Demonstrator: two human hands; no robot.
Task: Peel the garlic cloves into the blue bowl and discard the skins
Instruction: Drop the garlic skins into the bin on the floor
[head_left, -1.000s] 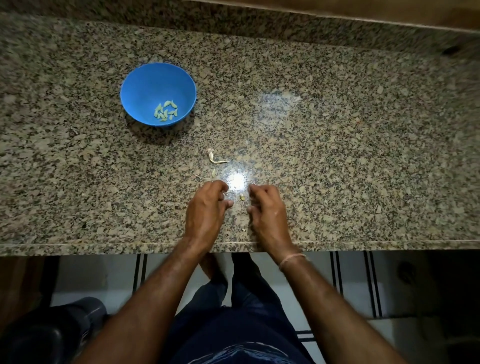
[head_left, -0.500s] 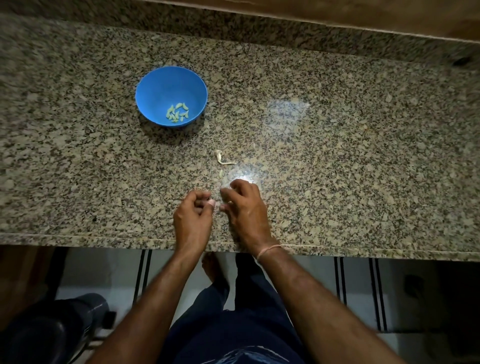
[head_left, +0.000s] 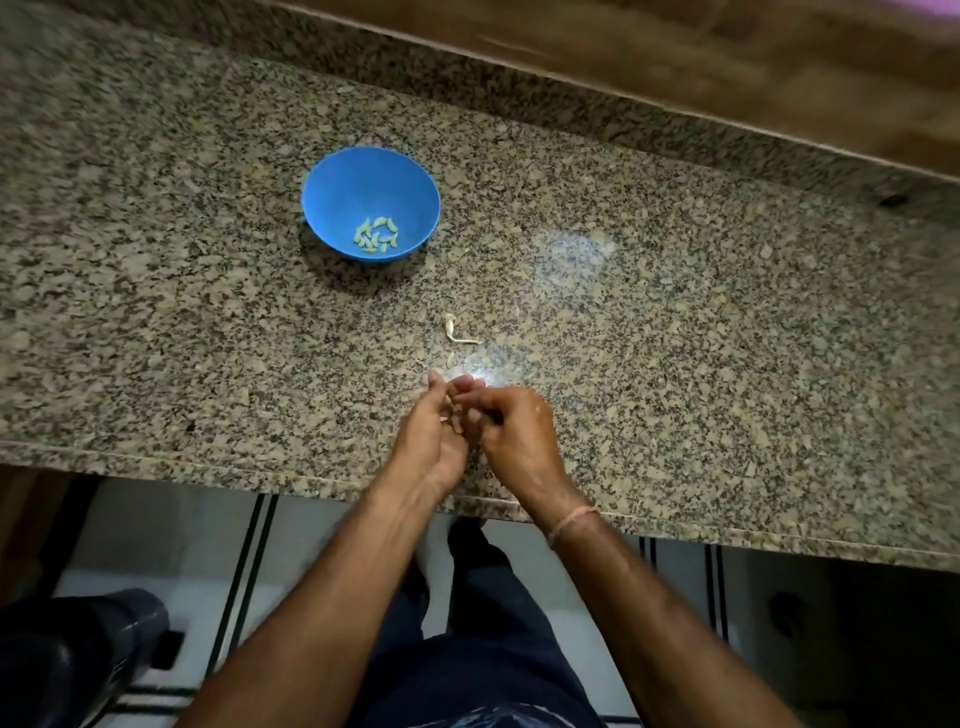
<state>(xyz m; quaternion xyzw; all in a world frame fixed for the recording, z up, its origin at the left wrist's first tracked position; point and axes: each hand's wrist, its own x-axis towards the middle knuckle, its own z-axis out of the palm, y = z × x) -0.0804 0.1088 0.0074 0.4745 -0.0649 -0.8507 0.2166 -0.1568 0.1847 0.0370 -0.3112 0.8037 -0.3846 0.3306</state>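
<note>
The left hand and right hand meet over the near edge of the counter. The right fingers pinch a small pale piece against the left, whose grip I cannot tell. The blue bowl with peeled cloves lies ahead and leftward, nearer the left hand.

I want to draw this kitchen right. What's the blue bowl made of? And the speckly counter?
The bowl looks like plastic: one even bright blue, a thin rim, smooth with a dull sheen. The counter looks like polished granite: tan, grey and black specks, and a glossy top that shows bright patches of light. It could also be a look-alike stone.
</note>
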